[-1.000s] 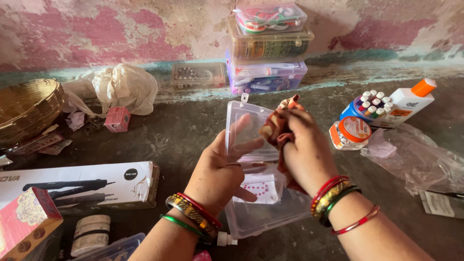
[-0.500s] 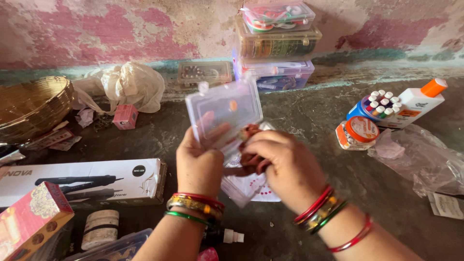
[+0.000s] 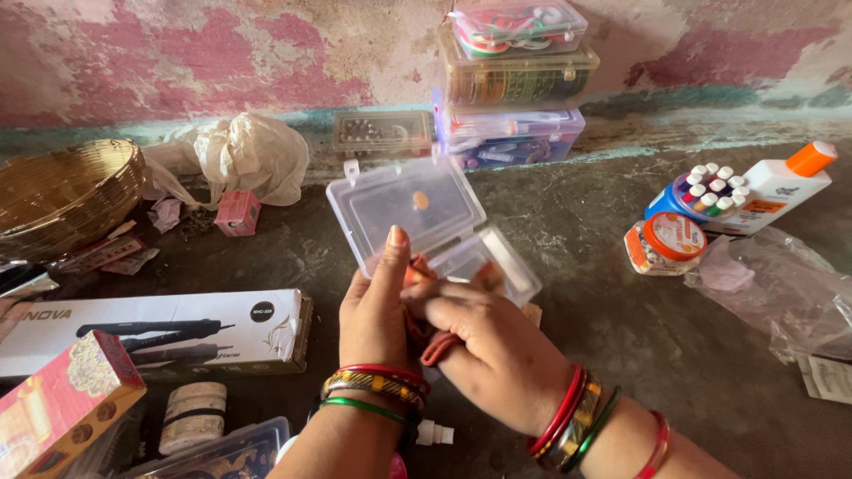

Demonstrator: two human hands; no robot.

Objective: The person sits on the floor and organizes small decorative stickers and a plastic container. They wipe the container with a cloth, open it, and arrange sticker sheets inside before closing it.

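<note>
My left hand (image 3: 377,306) grips a clear plastic hinged box (image 3: 408,208) that lies open, its lid tilted up toward the wall, with a small orange spot on it. My right hand (image 3: 484,341) holds a reddish-brown cloth (image 3: 435,346) bunched against the box's lower half (image 3: 501,262). Both wrists wear several red, gold and green bangles. The box's contents are hidden behind my fingers.
A stack of plastic boxes (image 3: 515,84) stands by the wall. A white bottle with an orange cap (image 3: 781,186), round containers (image 3: 661,244) and a plastic bag (image 3: 781,293) lie right. A woven basket (image 3: 62,195), a long white carton (image 3: 160,333) and a pink box (image 3: 58,399) lie left.
The clear box has been turned and lowered, its lid swung open flat toward the wall. My right hand with the cloth has dropped lower, behind the box.
</note>
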